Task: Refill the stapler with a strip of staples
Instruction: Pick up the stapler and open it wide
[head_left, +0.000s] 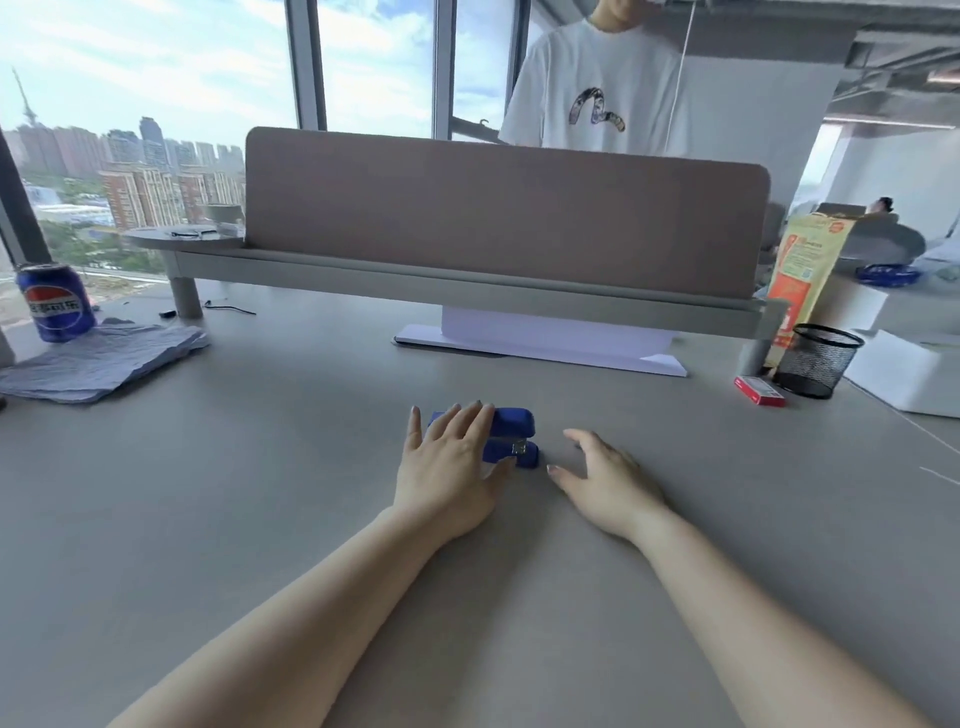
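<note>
A blue stapler (514, 434) lies on the grey desk (260, 493) in the middle of the view, its metal front end facing right. My left hand (447, 467) rests over the stapler's left part, fingers spread across the top and thumb at its near side. My right hand (605, 480) hovers open just right of the stapler, not touching it, fingers curved toward it. A small red staple box (759, 391) sits on the desk at the far right, beside the pen cup. No loose staple strip shows.
A black mesh pen cup (815, 361) and an orange paper bag (800, 275) stand at the right. White paper (545, 345) lies under the desk divider (504, 208). A blue soda can (54, 301) and folded cloth (98, 358) sit far left. A person in a white shirt (597, 88) stands behind the divider.
</note>
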